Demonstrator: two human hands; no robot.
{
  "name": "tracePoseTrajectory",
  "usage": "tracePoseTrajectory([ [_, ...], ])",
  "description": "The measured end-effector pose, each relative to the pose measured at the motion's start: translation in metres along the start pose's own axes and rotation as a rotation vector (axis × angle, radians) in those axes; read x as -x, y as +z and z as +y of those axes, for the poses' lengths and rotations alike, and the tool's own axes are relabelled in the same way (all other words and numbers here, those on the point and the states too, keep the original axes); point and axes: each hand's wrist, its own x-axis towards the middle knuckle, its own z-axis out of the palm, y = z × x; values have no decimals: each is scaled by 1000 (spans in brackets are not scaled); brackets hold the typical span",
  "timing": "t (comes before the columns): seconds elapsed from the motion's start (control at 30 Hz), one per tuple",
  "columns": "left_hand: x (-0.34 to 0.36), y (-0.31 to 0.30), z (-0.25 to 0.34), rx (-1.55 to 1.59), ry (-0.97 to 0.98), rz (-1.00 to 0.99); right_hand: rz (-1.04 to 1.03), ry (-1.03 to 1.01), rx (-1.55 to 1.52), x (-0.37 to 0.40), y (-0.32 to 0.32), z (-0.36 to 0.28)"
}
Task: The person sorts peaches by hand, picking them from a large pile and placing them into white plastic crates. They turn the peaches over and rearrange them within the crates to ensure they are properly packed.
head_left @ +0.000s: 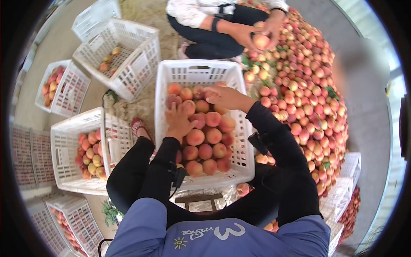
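Observation:
In front of me is a white plastic crate (247,150) with rosy peaches (213,135) in it. My left hand (179,122) lies on the fruit at the crate's left side, fingers spread and touching the peaches beneath. Across the upper part of the crate reaches my right hand (229,98). Its thumb and fingers are bent round a peach near the far row; the hand itself covers most of that peach.
To the right lies a large heap of peaches (308,85). Beyond my crate a person's hands (261,34) hold a peach. On my left stand a white crate (58,158) part-filled with peaches, a crate (147,55) with a few, and a smaller filled crate (77,90).

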Motion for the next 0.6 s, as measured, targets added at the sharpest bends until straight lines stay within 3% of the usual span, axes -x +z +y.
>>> tracePoseTrajectory([
  [0.03,-1,-1,-1,-5,12,-6,-62,-98,74,38,-33,-7],
  [0.1,-3,3,-2,14,45,19,-61,110,64,120,-88,-26],
  [0.27,-3,-6,2,-15,69,-35,379,429,-98,321,-127,-7],
  [0.3,-5,-2,-1,-46,57,-39,515,426,-170,361,-113,23],
  [0.43,-9,1,-6,-98,43,-75,687,794,-229,469,-6,83],
  [0.53,-10,3,-8,-95,43,-87,661,658,-186,513,140,163],
  [0.6,-9,2,-9,-87,34,-94,727,1033,-442,489,205,164],
])
